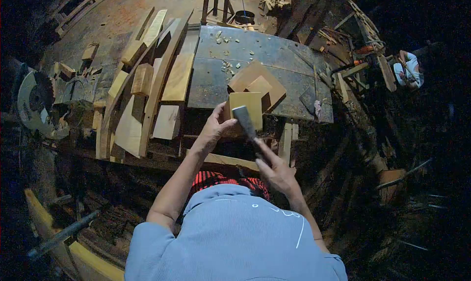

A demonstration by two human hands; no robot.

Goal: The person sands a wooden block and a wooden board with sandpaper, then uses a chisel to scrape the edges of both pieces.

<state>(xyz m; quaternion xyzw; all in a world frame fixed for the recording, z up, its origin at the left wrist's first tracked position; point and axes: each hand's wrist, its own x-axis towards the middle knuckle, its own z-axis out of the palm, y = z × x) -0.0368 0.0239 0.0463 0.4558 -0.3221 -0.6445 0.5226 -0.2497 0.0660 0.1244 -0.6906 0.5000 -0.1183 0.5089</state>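
Note:
My left hand [216,127] grips the left side of a pale, square-faced wooden block [253,103], its thumb on the near face. My right hand [278,173] is wrapped around the handle of a wide-bladed chisel [246,123]. The chisel's flat metal blade points away from me and overlaps the block's face in this view. Just beyond the block, a larger brown piece of wood [274,88] with a lighter square on its face rests on the dark worktable [211,85].
Wood chips [227,66] lie scattered on the tabletop. Long planks [162,80] and blocks are heaped to the left, near a toothed circular blade [37,104]. Scrap wood [363,26] fills the right side, where a person in a white top [412,71] is visible.

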